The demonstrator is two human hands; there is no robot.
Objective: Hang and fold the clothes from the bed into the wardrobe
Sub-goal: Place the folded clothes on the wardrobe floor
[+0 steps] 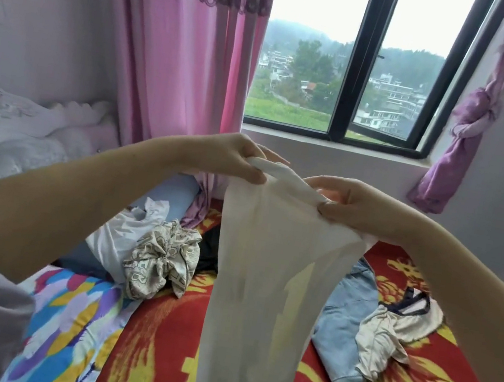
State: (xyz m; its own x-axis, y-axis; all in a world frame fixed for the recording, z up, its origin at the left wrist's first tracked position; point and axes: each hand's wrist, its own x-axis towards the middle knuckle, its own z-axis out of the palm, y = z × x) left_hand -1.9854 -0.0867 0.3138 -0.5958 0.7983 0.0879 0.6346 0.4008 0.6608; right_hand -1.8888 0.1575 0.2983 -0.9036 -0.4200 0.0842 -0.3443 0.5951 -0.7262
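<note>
Tights (267, 275), sheer white, hang with left hand (236, 158) and right hand (347, 202) pinching the waistband; level it, legs toward 6 o'clock.

Both forearms were bare and raised, converging toward the centre of the view. The left hand (232, 158) was pinched closed, thumb under the fingers, knuckles upward. The right hand (351, 203) sat slightly lower, likewise closed in a pinch grip, thumb pressed against the forefinger. The two hands were near each other, not touching.
</note>
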